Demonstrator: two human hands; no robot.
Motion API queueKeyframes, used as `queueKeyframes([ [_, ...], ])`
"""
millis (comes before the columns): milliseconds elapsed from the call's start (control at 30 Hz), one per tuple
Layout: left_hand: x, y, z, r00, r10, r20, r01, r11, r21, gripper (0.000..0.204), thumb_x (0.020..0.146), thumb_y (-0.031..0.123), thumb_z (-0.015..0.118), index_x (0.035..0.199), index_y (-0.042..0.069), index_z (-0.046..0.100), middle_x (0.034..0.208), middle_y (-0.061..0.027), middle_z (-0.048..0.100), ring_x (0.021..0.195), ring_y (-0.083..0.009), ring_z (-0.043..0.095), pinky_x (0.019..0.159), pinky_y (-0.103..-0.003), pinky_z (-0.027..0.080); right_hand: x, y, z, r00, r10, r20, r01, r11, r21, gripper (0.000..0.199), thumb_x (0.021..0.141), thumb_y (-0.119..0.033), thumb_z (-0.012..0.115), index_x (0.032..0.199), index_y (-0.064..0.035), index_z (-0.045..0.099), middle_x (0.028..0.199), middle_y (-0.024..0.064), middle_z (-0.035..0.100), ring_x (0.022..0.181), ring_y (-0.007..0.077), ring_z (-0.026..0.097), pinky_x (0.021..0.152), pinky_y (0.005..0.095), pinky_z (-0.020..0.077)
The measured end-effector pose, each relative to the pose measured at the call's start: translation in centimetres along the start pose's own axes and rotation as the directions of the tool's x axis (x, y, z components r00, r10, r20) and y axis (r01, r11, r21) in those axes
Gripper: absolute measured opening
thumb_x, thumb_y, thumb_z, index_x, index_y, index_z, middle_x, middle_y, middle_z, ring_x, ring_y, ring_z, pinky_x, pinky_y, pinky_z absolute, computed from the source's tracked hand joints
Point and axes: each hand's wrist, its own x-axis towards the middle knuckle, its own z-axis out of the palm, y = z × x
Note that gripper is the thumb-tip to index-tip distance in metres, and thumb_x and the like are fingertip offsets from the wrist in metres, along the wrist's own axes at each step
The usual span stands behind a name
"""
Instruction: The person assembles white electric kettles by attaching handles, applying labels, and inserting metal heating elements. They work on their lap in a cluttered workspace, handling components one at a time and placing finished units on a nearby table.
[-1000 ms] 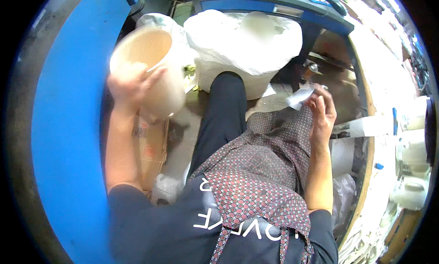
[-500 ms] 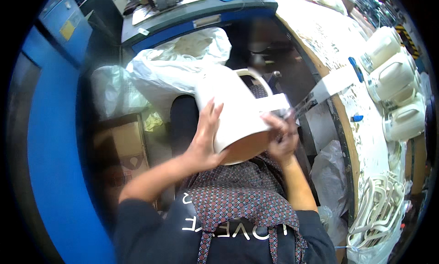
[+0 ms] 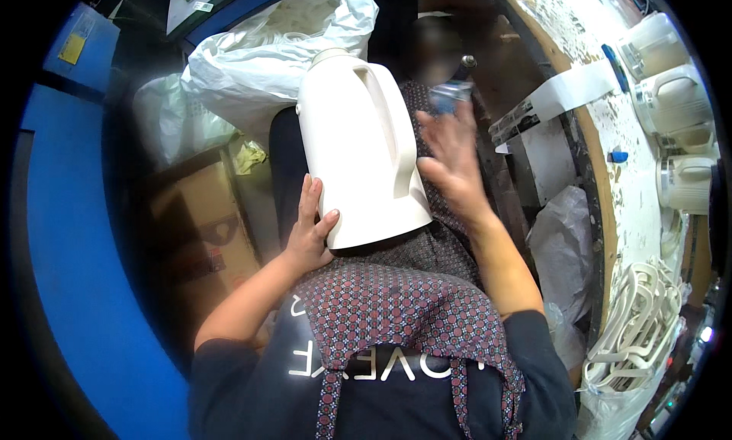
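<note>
Resting on my lap in the head view, the white jug (image 3: 364, 146) lies tilted, neck pointing away from me and base toward my body, on the patterned apron (image 3: 404, 303). My left hand (image 3: 309, 230) cups the base edge from the left, fingers (image 3: 308, 196) laid flat and close together along the jug's side, thumb under the rim of the base. My right hand (image 3: 451, 162) is off the jug, just beside its moulded handle, fingers spread and blurred; whether it pinches the small blue-grey object (image 3: 450, 97) seen beyond it I cannot tell.

To do this step well, I judge the left palm should stay braced under the base so the jug cannot roll off the lap, and the right hand should close on the handle side before any turning.

Packages and labels, same view: a large white plastic bag (image 3: 259, 55) bulges behind the jug; a brown carton (image 3: 202, 226) sits at lower left; a yellow label (image 3: 73, 48) marks the blue panel (image 3: 53, 234) at upper left. On the bench (image 3: 633, 203) at right stand more white jugs (image 3: 671, 97), with a blue marker (image 3: 614, 57) and a small blue cap (image 3: 618, 156). White moulded handles (image 3: 633, 333) pile at lower right, beside a clear bag (image 3: 560, 238).
</note>
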Motion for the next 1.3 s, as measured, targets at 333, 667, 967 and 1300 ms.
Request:
queueKeyframes([
  [333,-1.4,1.1,-2.3,0.951,-0.301,0.076,0.310,0.928,-0.205,0.056,0.081,0.013,0.068,0.132,0.027,0.049,0.144,-0.0205,0.039,0.126,-0.0496,0.046,0.103,-0.058,0.042,-1.4,-3.6,8.1,0.757,-0.594,0.274,0.646,0.744,-0.170,0.093,0.071,0.009,0.070,0.149,-0.0045,0.020,0.135,0.0376,0.042,0.118,0.0414,0.057,0.091,0.0452,0.0499],
  [667,5.9,0.4,-1.3,0.982,-0.142,0.122,0.125,0.982,0.142,0.070,0.058,0.020,0.086,0.124,0.016,0.063,0.145,-0.0204,0.037,0.135,-0.0475,0.034,0.107,-0.050,0.038,1.8,-2.2,0.0,0.930,-0.363,-0.052,0.236,0.701,-0.673,0.052,0.076,-0.003,0.076,0.124,-0.0021,0.058,0.135,0.0171,0.049,0.122,0.0291,0.052,0.100,0.0393,0.0450],
  [967,8.8,3.3,-1.5,0.952,-0.292,0.095,0.300,0.950,-0.090,0.042,0.082,0.043,0.070,0.079,0.002,0.063,0.081,-0.0070,0.060,0.081,-0.0235,0.054,0.078,-0.036,0.038,-4.0,0.5,0.1,0.872,0.479,-0.101,-0.478,0.878,0.030,0.008,0.084,-0.008,0.073,0.087,-0.0030,0.067,0.079,-0.0032,0.064,0.070,0.0011,0.053,0.063,0.0169,0.0420],
  [1300,8.0,3.4,-0.5,0.961,-0.274,0.016,0.271,0.957,0.101,0.015,0.083,0.006,0.068,0.072,0.003,0.058,0.070,-0.0057,0.055,0.068,-0.0229,0.056,0.093,-0.041,0.041,-4.5,2.4,-0.1,0.894,0.443,-0.063,-0.447,0.879,-0.163,0.008,0.084,-0.008,0.073,0.086,-0.0021,0.068,0.075,-0.0036,0.064,0.066,0.0010,0.052,0.060,0.0185,0.0418],
])
